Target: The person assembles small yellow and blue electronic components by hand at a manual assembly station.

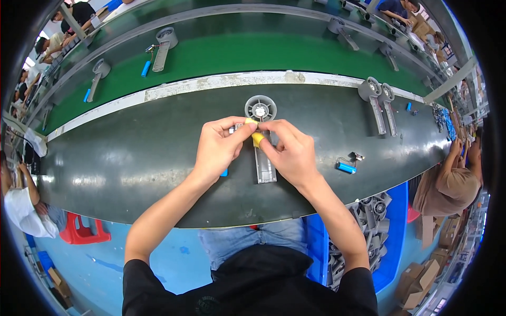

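1. Dark tabletop point(132, 163) below.
2. With left hand point(217, 146), pinching small silver part point(235, 128) between thumb and forefinger.
3. With right hand point(292, 152), meeting left fingertips; cannot tell whether gripping anything.
4. Lying directly beneath both: gray fan housing point(265, 168).
5. Farther right: wired blue cylinder point(346, 167).

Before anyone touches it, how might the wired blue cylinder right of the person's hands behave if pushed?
The blue cylinder may roll, being round and on its side. Its thin wires will probably flex, and the small part they seem to join could drag behind.
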Tool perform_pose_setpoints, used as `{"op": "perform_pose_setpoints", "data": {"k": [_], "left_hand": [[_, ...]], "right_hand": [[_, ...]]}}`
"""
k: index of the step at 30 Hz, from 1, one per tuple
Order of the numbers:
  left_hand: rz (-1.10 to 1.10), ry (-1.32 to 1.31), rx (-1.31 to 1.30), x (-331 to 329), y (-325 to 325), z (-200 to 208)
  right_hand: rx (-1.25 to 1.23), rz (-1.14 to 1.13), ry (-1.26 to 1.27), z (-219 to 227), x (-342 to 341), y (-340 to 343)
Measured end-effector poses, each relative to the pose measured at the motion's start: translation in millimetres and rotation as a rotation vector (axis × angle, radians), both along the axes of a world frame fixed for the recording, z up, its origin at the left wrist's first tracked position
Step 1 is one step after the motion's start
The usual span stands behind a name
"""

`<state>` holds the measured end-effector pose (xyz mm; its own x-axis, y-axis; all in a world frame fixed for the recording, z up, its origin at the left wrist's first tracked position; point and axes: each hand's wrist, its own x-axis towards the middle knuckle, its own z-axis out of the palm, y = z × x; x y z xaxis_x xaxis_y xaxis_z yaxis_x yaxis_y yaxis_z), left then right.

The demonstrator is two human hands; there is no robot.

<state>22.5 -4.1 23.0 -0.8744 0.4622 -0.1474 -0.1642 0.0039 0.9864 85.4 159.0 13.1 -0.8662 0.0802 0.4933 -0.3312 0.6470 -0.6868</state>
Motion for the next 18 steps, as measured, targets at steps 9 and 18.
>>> {"op": "perform_pose_setpoints", "data": {"k": [9, 18], "left_hand": [[-0.050, 0.046, 0.057, 6.1, -19.9, -18.4], [-0.039, 0.754, -0.169, 5.6, -16.3, -27.1]], "right_hand": [[0.108, -0.085, 0.140, -13.1, -4.6, -4.3], [0.045, -0.072, 0.130, -17.0, -3.9, -2.4]]}}
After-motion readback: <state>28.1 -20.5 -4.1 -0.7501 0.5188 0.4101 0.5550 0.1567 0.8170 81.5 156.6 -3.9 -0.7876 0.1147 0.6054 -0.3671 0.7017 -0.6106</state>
